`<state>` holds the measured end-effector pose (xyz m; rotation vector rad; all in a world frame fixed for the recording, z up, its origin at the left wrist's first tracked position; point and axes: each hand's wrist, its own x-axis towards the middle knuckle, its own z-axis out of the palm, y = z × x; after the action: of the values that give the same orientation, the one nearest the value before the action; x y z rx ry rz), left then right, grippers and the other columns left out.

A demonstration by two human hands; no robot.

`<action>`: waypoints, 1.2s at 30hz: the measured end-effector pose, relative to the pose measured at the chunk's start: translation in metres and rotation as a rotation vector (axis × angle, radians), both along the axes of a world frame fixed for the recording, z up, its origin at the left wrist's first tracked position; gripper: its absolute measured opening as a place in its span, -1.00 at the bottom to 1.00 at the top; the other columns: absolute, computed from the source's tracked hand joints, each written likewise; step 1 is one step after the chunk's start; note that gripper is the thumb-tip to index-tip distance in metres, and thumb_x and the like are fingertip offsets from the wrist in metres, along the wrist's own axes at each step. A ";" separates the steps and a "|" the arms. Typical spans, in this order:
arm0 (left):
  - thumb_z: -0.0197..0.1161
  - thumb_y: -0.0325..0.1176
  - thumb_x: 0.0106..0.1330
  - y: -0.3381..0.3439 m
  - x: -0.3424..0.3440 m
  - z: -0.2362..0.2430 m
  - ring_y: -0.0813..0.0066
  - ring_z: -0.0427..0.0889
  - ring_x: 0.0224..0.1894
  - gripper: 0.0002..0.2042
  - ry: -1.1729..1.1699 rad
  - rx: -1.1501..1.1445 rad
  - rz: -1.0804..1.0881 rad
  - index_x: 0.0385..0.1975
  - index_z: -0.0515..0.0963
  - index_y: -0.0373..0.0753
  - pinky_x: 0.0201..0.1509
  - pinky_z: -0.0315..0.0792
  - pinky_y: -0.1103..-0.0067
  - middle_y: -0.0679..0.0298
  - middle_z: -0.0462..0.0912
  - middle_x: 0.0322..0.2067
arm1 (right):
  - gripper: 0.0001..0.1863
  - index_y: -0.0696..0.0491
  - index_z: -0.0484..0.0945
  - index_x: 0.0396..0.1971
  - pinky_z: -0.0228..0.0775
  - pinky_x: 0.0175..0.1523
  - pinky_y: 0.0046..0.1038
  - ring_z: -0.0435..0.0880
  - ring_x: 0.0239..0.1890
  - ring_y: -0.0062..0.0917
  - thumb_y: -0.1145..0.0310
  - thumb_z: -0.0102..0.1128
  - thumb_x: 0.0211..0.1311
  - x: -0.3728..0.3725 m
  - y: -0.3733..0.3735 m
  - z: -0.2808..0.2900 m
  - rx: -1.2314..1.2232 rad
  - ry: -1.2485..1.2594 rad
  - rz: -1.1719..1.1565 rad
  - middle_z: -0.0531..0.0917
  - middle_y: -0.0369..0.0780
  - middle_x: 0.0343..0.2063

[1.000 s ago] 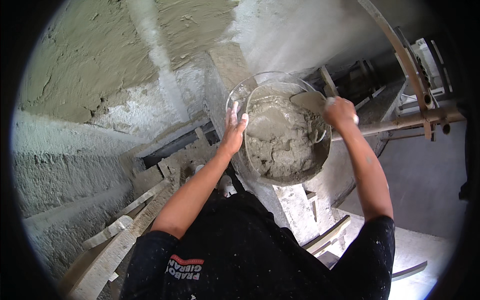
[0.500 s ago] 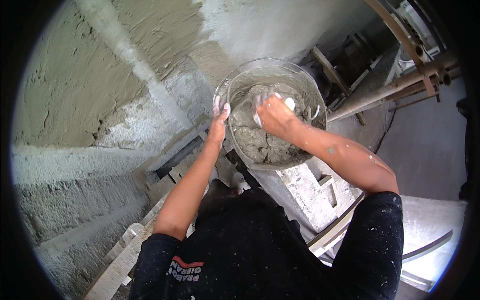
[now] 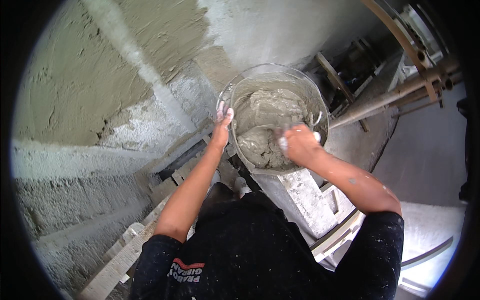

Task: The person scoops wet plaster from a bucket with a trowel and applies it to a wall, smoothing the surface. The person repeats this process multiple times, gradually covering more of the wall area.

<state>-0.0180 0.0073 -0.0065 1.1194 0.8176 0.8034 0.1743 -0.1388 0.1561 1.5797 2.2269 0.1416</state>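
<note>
A wide bucket (image 3: 324, 102) holds wet grey mortar (image 3: 280, 103), its far part heaped and its near part broken and lumpy. My left hand (image 3: 223, 122) grips the bucket's left rim, thumb toward the inside and fingers smeared with mortar. Low over the mortar at the near right, my right hand (image 3: 300, 145) is closed round a trowel (image 3: 317, 136). Only the rounded, pale end of its handle shows clearly; the blade is blurred and partly sunk in the mortar.
Fresh mortar covers part of the wall (image 3: 65, 80) on the left. A whitish block (image 3: 310, 205) lies under the bucket's near side. Bamboo poles (image 3: 380, 107) cross at the right. Wooden planks (image 3: 120, 250) run along the lower left, and my feet stand near rubble.
My right hand has moved with the trowel from the middle of the bucket toward its near right side. The far mortar now shows as a smoothed heap. My left hand stays on the rim.
</note>
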 end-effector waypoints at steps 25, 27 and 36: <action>-0.13 0.22 0.54 -0.005 0.006 -0.018 -0.10 -0.25 0.61 -0.23 0.234 0.202 0.026 0.57 -0.02 -0.17 0.61 -0.23 0.14 -0.21 -0.12 0.54 | -0.71 0.02 0.76 -0.24 0.58 0.00 -0.19 0.77 -0.08 -0.23 0.23 0.09 0.31 0.116 0.096 0.017 -0.105 -0.392 -0.468 0.75 -0.04 -0.18; -0.13 0.22 0.54 -0.006 0.006 -0.016 -0.12 -0.25 0.61 -0.23 0.226 0.214 0.026 0.57 -0.03 -0.17 0.61 -0.24 0.14 -0.23 -0.11 0.53 | -0.72 0.03 0.78 -0.24 0.58 0.03 -0.21 0.75 -0.01 -0.25 0.30 0.08 0.29 0.109 0.116 -0.012 -0.203 -0.362 -0.397 0.75 -0.05 -0.12; -0.18 0.29 0.52 -0.005 0.005 -0.016 -0.13 -0.30 0.61 -0.18 0.257 0.206 0.004 0.58 -0.12 -0.16 0.62 -0.38 0.10 -0.24 -0.16 0.54 | -0.67 0.06 0.74 -0.14 0.54 0.11 -0.20 0.75 -0.01 -0.27 0.28 -0.01 0.39 0.029 0.094 -0.013 -0.331 -0.270 -0.244 0.75 -0.08 -0.12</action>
<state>-0.0132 0.0026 -0.0227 1.4249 0.9658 0.7690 0.2032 -0.0448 0.1430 1.5299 1.7356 -0.0761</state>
